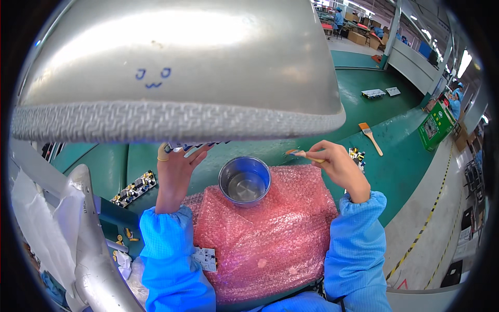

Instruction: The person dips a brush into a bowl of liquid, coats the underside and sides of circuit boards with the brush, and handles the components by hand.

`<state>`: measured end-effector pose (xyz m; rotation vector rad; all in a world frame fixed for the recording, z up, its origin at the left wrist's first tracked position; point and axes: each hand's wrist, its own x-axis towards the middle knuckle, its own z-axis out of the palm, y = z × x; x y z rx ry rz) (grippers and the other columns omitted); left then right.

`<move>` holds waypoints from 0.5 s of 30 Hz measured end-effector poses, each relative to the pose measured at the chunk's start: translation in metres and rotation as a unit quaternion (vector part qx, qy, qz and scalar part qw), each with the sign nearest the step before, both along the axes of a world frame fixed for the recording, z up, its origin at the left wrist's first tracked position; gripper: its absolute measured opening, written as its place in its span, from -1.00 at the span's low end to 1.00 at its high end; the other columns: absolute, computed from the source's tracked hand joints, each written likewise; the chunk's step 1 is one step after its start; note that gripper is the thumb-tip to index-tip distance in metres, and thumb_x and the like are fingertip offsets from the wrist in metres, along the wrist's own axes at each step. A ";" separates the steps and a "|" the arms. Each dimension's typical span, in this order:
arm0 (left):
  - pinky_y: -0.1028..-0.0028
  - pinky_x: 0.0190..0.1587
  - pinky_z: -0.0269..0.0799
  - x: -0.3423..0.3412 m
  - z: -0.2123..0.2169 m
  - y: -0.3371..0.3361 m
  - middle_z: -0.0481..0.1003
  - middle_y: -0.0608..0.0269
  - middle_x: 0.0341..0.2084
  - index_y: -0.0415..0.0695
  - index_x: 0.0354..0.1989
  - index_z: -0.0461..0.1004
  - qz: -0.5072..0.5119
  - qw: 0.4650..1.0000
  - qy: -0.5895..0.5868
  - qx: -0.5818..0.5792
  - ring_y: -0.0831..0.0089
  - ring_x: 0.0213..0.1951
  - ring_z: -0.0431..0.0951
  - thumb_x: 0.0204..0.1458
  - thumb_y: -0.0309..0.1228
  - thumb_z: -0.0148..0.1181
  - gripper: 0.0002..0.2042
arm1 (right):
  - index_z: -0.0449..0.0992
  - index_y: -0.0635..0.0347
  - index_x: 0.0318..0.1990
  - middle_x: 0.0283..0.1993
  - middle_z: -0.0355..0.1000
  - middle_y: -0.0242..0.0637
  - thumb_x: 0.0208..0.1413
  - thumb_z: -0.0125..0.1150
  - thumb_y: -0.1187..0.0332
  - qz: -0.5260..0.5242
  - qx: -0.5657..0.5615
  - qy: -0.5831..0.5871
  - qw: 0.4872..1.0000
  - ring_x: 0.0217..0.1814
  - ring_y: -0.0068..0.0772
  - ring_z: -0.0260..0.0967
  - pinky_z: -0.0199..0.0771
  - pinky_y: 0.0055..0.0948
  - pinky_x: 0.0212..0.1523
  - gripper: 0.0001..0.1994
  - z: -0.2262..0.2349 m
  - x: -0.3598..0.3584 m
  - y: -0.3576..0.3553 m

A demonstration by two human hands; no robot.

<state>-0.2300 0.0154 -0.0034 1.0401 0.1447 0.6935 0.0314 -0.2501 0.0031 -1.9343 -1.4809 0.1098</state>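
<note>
My left hand [174, 174] is raised under the front edge of a metal hood, closed on a circuit board [179, 147] that the hood mostly hides. In my right hand [338, 165] is a small brush [297, 153], pinched between the fingers with its tip toward the left. Between the two hands a round metal bowl [223, 183], with clear liquid in it, stands on pink bubble wrap [275, 239]. Another white circuit board [206, 258] lies at the wrap's left edge, beside my left sleeve.
The metal hood [208, 57] fills the upper left and overhangs my left hand. A populated circuit board [134, 189] lies left. On the green table [400, 171] at the right rest a wooden flat brush [371, 139], more boards [373, 93] and a green sign [435, 125].
</note>
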 end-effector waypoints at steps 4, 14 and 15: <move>0.15 0.11 0.26 0.001 0.006 -0.005 0.33 0.00 0.03 -0.15 -0.05 0.30 0.009 0.995 -0.023 -0.094 -0.28 0.11 0.26 0.19 -0.13 -0.20 -0.64 | 0.55 0.26 -0.21 -0.28 0.47 -0.13 -0.03 0.20 0.50 -0.038 0.068 0.027 0.997 -0.27 -0.19 0.45 0.42 -0.37 -0.28 -0.81 0.009 0.001 0.004; 0.04 0.20 0.14 -0.001 0.004 -0.001 0.27 -0.08 -0.02 -0.26 -0.12 0.24 -0.019 0.994 -0.080 -0.068 -0.36 0.15 0.16 0.21 -0.14 -0.25 -0.62 | 0.56 0.37 -0.27 -0.36 0.49 -0.29 0.04 0.24 0.31 -0.097 0.179 0.335 0.920 -0.40 -0.56 0.44 0.47 -0.59 -0.32 -0.75 0.025 0.008 0.026; 0.04 0.20 0.14 -0.002 0.004 0.001 0.27 -0.08 -0.02 -0.26 -0.12 0.24 -0.016 0.994 -0.080 -0.066 -0.36 0.15 0.16 0.21 -0.14 -0.25 -0.62 | 0.56 0.35 -0.26 -0.35 0.49 -0.29 0.07 0.22 0.29 -0.092 0.195 0.370 0.904 -0.39 -0.58 0.44 0.47 -0.61 -0.32 -0.75 0.026 0.008 0.029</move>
